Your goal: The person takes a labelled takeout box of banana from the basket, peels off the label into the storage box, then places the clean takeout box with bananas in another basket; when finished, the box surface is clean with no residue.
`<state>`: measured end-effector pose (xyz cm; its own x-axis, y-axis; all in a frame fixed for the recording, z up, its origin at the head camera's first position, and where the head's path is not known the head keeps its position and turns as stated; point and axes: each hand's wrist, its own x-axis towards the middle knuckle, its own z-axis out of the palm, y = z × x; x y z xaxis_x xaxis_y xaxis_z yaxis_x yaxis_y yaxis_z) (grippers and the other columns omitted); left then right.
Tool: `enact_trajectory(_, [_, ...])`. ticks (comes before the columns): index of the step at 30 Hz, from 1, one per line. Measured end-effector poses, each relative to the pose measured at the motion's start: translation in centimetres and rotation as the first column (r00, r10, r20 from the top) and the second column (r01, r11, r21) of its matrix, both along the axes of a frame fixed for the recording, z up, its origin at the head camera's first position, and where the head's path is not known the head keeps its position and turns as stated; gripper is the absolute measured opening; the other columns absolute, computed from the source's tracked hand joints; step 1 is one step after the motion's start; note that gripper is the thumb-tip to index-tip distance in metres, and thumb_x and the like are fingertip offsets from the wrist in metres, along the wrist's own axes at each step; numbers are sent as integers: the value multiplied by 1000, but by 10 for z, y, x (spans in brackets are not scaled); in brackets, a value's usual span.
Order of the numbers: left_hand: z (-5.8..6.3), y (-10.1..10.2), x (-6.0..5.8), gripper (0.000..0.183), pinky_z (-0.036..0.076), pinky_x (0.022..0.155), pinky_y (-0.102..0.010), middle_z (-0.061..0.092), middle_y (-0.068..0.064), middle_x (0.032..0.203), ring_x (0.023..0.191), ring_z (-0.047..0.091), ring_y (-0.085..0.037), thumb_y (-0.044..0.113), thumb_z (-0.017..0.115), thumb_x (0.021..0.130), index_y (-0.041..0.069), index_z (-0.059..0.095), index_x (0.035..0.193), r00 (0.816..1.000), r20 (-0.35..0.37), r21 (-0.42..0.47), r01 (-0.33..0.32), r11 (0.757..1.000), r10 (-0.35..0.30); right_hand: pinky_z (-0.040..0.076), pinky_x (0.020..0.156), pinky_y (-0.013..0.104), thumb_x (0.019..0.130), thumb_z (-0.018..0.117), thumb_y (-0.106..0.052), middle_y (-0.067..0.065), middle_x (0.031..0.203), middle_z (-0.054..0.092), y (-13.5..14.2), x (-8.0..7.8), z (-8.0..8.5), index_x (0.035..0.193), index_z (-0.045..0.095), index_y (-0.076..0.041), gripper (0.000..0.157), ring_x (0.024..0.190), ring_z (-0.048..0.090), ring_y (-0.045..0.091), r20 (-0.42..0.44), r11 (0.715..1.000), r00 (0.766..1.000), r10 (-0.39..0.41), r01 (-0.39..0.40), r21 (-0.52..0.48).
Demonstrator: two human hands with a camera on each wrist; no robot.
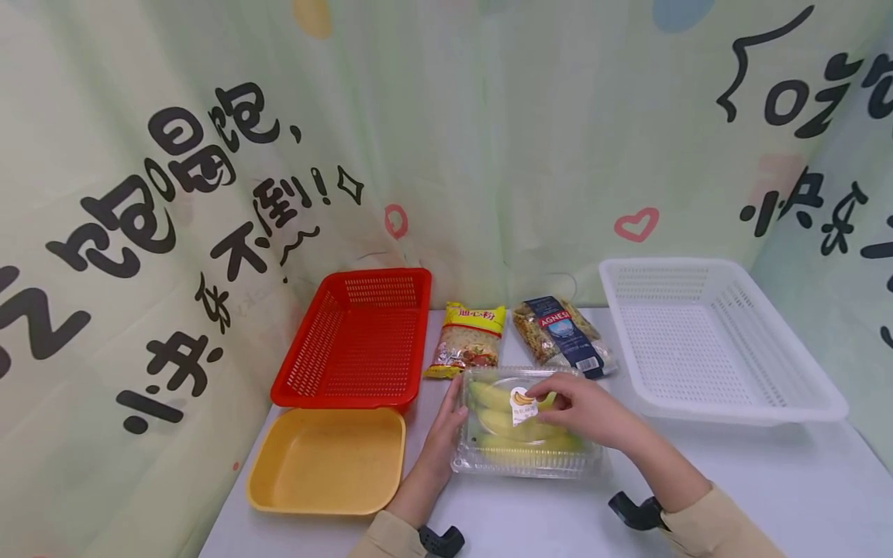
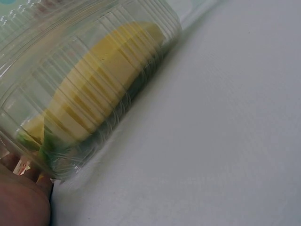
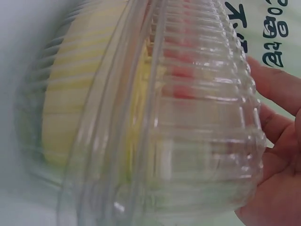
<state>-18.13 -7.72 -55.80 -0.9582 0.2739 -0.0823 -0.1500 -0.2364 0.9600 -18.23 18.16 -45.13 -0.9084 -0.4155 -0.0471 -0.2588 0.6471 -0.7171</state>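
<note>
A clear plastic clamshell box (image 1: 488, 463) of yellow-green bananas (image 1: 498, 422) sits on the table in front of the person. A white sticker (image 1: 522, 411) with a banana picture is on its lid. My left hand (image 1: 441, 434) rests along the box's left side, fingers fairly straight; in the left wrist view only part of that hand (image 2: 23, 197) shows at the box corner. Over the lid, my right hand (image 1: 589, 409) pinches the sticker's right edge between thumb and forefinger. In the right wrist view the hand (image 3: 277, 141) is beside the lid, and its fingertips are partly hidden.
Behind the box lie a yellow-topped food packet (image 1: 466, 339) and an AGNESI pasta bag (image 1: 563, 332). At left stand a red basket (image 1: 349, 401) and a yellow tray (image 1: 324, 508); a white basket (image 1: 739, 411) is at right. A printed curtain (image 1: 488, 155) closes off the back.
</note>
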Motion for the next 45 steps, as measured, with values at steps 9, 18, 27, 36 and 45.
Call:
enact_trajectory(9, [1, 0, 1, 66, 0, 122, -62, 9, 6, 168, 155, -3, -24, 33, 43, 99, 33, 15, 159, 1000, 1, 13, -1, 1000, 1, 45, 61, 22, 83, 77, -16, -2, 94, 62, -10, -4, -2, 111, 71, -14, 28, 73, 50, 11, -44, 997, 996, 71, -70, 38])
enact_trajectory(18, [0, 1, 1, 66, 0, 122, -61, 9, 5, 168, 155, -3, -25, 33, 44, 98, 34, 17, 158, 1000, 4, 14, -1, 1000, 1, 47, 68, 25, 83, 77, -13, -5, 91, 61, -19, -4, -2, 95, 72, -21, 15, 82, 52, 13, -31, 996, 999, 17, -14, 90])
enact_trajectory(27, [0, 0, -1, 67, -1, 122, -61, 8, 4, 168, 155, -4, -26, 31, 43, 99, 30, 15, 159, 1000, -11, 11, 5, 1000, -5, 45, 67, 25, 86, 74, -13, -7, 82, 59, -19, -9, -6, 80, 66, -20, 12, 76, 51, 12, -66, 997, 998, 13, -8, 79])
enact_trajectory(36, [4, 1, 1, 66, 0, 121, -63, 7, 2, 168, 155, -4, -28, 31, 43, 99, 31, 15, 159, 1000, -5, -9, -1, 1000, 1, 44, 66, 29, 88, 71, -15, -1, 84, 60, -17, -12, -8, 82, 64, -15, 10, 76, 51, 17, 33, 999, 998, -48, 49, -16])
enact_trajectory(45, [3, 1, 2, 67, 2, 122, -62, 9, 2, 168, 155, -2, -28, 31, 44, 98, 32, 17, 159, 1000, -1, -26, -18, 1000, 18, 42, 64, 31, 89, 71, -22, 4, 88, 58, -16, -15, -6, 85, 62, -11, 15, 77, 50, 20, 142, 988, 983, -116, 129, -87])
